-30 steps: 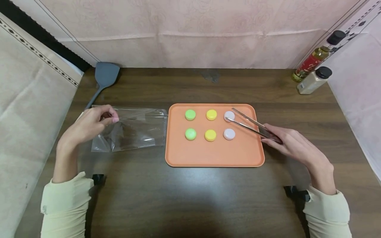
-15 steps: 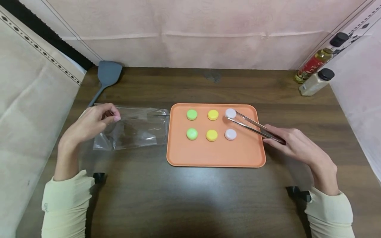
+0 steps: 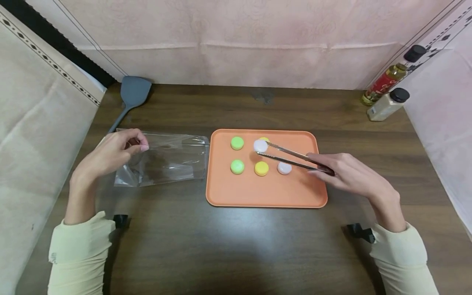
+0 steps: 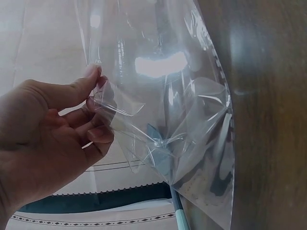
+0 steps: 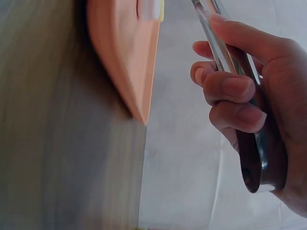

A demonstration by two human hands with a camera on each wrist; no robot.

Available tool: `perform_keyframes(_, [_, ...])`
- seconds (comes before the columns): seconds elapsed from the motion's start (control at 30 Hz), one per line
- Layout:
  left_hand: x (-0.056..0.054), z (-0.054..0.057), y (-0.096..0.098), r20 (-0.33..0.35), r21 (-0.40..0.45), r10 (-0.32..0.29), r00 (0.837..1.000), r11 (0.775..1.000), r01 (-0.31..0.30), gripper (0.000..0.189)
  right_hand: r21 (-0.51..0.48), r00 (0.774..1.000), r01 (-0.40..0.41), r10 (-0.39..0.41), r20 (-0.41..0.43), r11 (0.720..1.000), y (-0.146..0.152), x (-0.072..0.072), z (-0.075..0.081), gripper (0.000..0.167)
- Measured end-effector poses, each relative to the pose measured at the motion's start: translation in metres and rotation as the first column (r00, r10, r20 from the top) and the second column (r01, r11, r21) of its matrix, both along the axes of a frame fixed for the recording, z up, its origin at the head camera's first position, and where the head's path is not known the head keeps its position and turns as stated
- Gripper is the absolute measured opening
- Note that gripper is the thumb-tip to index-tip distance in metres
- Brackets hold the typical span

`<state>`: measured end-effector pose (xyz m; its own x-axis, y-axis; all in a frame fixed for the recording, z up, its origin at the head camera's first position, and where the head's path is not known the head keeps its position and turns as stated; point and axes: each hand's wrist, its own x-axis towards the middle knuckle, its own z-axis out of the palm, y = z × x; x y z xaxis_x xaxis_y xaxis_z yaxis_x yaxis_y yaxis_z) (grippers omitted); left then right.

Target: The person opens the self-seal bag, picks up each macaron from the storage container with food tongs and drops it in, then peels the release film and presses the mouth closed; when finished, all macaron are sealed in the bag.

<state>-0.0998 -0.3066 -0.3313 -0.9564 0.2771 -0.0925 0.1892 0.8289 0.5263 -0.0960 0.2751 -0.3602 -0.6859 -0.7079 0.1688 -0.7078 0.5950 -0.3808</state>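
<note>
In the head view my right hand [image 3: 346, 172] grips metal tongs [image 3: 291, 152], fingers wrapped around their arms. Between the tong tips is a round white disc [image 3: 260, 146], held above the orange tray [image 3: 265, 196] and partly covering the far yellow disc [image 3: 264, 139]. On the tray lie another white disc [image 3: 284, 168], a nearer yellow disc [image 3: 261, 168] and two green discs [image 3: 237, 143]. My left hand [image 3: 114, 149] pinches the edge of a clear plastic bag [image 4: 158, 96] between thumb and fingertips; the bag stretches along the table toward the tray's left side.
A grey-blue spatula [image 3: 135, 91] lies at the back left, its handle running under the left hand. At the back right stand an oil bottle [image 3: 383, 84] with a red label and a black-capped jar [image 3: 387, 107]. Pale cloth [image 3: 236, 49] hangs behind the wooden table [image 3: 236, 246].
The tongs closed on the far white disc, lifted it off its spot and carried it left over the far yellow disc. My left hand and the bag stay in place.
</note>
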Motion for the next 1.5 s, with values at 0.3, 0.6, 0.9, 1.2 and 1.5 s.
perform_keyframes(0.3, [0.0, 0.0, 0.001, 0.02, -0.005, -0.003, 1.0, 1.0, 0.003, 0.006, 0.099, 0.989, -0.038, 0.024, 0.143, 0.994, -0.038, -0.011, 0.01, 0.025])
perform_keyframes(0.6, [0.002, -0.002, 0.0, -0.009, -0.011, -0.012, 1.0, 1.0, 0.012, 0.006, 0.08, 0.994, -0.077, 0.069, 0.089, 0.994, -0.086, -0.023, 0.004, 0.03])
perform_keyframes(0.9, [-0.001, -0.001, 0.002, 0.011, 0.018, -0.023, 1.0, 1.0, 0.023, 0.009, 0.148, 0.992, -0.115, 0.105, 0.071, 0.982, -0.132, -0.025, 0.002, 0.036])
perform_keyframes(1.2, [0.0, -0.002, 0.0, 0.026, 0.012, -0.023, 0.999, 1.0, 0.023, 0.008, 0.141, 0.98, -0.198, 0.193, 0.046, 0.97, -0.172, -0.033, -0.001, 0.032])
perform_keyframes(1.5, [0.002, -0.004, 0.0, 0.006, 0.02, -0.028, 1.0, 0.999, 0.028, 0.009, 0.203, 0.96, -0.263, 0.277, -0.045, 0.943, -0.21, -0.036, 0.001, 0.028])
